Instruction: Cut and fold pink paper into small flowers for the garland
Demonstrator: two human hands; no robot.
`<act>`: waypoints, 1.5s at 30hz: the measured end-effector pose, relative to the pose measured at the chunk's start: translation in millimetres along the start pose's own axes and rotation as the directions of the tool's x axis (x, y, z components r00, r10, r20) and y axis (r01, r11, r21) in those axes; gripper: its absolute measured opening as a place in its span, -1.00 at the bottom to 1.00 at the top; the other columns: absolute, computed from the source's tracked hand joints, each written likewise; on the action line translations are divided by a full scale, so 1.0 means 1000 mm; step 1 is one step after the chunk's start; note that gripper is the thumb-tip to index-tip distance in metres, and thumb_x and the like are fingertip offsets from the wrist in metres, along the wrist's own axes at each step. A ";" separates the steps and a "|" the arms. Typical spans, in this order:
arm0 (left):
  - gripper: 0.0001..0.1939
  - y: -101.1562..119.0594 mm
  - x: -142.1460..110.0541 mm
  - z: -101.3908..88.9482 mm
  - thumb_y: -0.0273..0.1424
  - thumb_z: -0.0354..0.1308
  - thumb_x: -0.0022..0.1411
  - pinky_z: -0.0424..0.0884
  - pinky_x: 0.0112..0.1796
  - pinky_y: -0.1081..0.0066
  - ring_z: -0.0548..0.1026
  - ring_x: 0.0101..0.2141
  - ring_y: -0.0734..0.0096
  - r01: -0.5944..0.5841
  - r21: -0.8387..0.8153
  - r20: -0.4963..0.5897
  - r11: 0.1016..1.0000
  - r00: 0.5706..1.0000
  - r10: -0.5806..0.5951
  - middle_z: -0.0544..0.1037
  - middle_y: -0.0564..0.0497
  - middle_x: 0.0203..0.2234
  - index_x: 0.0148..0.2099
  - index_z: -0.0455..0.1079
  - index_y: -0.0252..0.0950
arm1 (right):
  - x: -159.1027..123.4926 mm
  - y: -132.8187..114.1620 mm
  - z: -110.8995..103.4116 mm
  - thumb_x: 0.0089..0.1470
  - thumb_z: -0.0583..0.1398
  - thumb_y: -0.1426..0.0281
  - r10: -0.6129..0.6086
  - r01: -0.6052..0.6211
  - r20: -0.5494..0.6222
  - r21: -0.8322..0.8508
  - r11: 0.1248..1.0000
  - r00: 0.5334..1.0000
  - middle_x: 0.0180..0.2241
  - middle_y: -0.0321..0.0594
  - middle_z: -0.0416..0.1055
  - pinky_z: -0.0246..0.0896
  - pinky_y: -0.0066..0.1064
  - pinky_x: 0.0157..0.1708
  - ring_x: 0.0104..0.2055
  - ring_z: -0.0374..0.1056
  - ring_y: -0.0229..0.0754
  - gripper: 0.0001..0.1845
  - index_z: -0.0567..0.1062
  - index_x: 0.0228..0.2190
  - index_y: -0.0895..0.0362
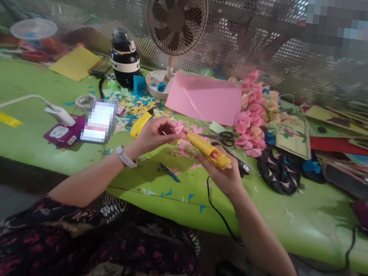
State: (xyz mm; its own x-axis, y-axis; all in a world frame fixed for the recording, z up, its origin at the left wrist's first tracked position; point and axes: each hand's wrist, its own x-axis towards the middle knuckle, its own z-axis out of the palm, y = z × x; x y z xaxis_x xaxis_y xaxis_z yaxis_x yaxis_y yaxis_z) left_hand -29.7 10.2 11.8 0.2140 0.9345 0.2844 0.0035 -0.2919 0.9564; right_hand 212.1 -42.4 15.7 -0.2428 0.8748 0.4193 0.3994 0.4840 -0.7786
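My left hand (153, 136), with a white watch on the wrist, pinches a small pink paper piece (179, 128) above the table. My right hand (223, 172) is wrapped round a thick yellow pen-shaped tool (204, 149) with an orange window near its rear end. The tool's thin dark tip points left and meets or nearly meets the pink paper; I cannot tell which. Below the hands lie pink paper scraps (187, 150) and a blue patterned strip (170, 172). Scissors (226, 138) rest just behind the tool.
Pink paper sheets (206, 98) and a heap of pink paper flowers (250, 119) lie behind my hands. A fan (176, 17) and a black bottle (124, 64) stand at the back. The phone (98, 122) lies left. A black cord (219, 215) hangs over the table edge.
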 end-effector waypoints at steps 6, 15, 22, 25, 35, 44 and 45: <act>-0.60 0.002 0.000 0.000 -0.15 0.48 -0.03 0.45 -0.49 0.44 0.50 -0.53 0.49 0.008 -0.016 0.004 1.000 1.000 -0.008 0.53 0.06 -0.53 -0.34 0.37 -0.24 | 0.000 -0.003 -0.001 0.14 0.31 0.19 -0.002 0.002 -0.002 -0.028 1.000 1.000 -0.35 -0.24 0.48 0.45 -0.28 -0.29 -0.34 0.44 -0.18 -0.79 0.54 -0.29 0.07; -0.57 0.003 -0.002 0.001 -0.10 0.49 -0.04 0.45 -0.50 0.42 0.50 -0.54 0.48 0.009 -0.025 -0.001 1.000 1.000 -0.009 0.55 0.04 -0.53 -0.33 0.38 -0.24 | 0.000 0.000 0.000 0.14 0.30 0.13 0.035 -0.035 0.000 -0.054 0.998 0.999 -0.40 -0.25 0.43 0.39 -0.32 -0.40 -0.41 0.37 -0.20 -0.74 0.52 -0.32 0.08; -0.57 0.004 -0.002 0.001 -0.09 0.48 -0.03 0.44 -0.51 0.45 0.50 -0.54 0.49 -0.007 -0.013 -0.001 1.000 1.000 0.007 0.52 0.06 -0.53 -0.34 0.38 -0.24 | 0.000 -0.001 0.000 0.13 0.31 0.16 0.037 -0.036 0.001 -0.038 0.999 0.999 -0.40 -0.26 0.43 0.38 -0.34 -0.41 -0.42 0.36 -0.22 -0.76 0.53 -0.32 0.08; -0.57 0.005 -0.002 0.002 -0.08 0.47 -0.02 0.44 -0.51 0.46 0.51 -0.52 0.49 -0.023 -0.010 -0.003 1.000 1.000 0.023 0.52 0.05 -0.52 -0.34 0.39 -0.26 | 0.000 -0.002 0.000 0.14 0.31 0.18 0.044 -0.044 0.007 -0.012 0.999 0.999 -0.38 -0.25 0.44 0.39 -0.34 -0.39 -0.40 0.38 -0.21 -0.77 0.54 -0.29 0.08; -0.59 0.003 -0.004 0.002 -0.07 0.46 0.00 0.45 -0.50 0.45 0.50 -0.52 0.49 -0.041 0.047 -0.016 0.998 0.999 0.042 0.54 0.02 -0.48 -0.35 0.42 -0.25 | 0.000 -0.006 0.000 0.14 0.31 0.15 0.051 -0.051 0.002 -0.038 0.998 0.999 -0.36 -0.23 0.47 0.45 -0.28 -0.35 -0.38 0.42 -0.18 -0.74 0.55 -0.27 0.08; -0.68 -0.004 -0.006 0.000 -0.13 0.41 0.09 0.50 -0.44 0.43 0.53 -0.48 0.46 -0.103 0.138 -0.011 0.985 0.994 0.106 0.57 0.00 -0.44 -0.29 0.45 -0.24 | 0.000 -0.006 -0.001 0.15 0.30 0.17 0.043 -0.042 0.007 -0.059 0.997 0.999 -0.36 -0.22 0.46 0.43 -0.27 -0.35 -0.38 0.40 -0.18 -0.77 0.53 -0.30 0.08; -0.69 -0.004 -0.006 0.000 -0.15 0.41 0.10 0.50 -0.43 0.43 0.54 -0.48 0.46 -0.112 0.146 -0.010 0.983 0.993 0.115 0.57 -0.01 -0.43 -0.28 0.45 -0.24 | 0.000 -0.006 -0.001 0.16 0.29 0.16 0.042 -0.042 0.008 -0.064 0.997 0.999 -0.37 -0.22 0.46 0.43 -0.27 -0.35 -0.38 0.40 -0.17 -0.76 0.53 -0.30 0.08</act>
State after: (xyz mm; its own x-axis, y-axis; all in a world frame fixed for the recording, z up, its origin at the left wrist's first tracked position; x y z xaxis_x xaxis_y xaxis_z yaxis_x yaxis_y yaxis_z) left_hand -31.0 6.0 6.0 0.2029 0.8969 0.3930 0.1219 -0.4214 0.8986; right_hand 210.6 -45.3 20.9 -0.2325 0.8944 0.3821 0.4647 0.4473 -0.7641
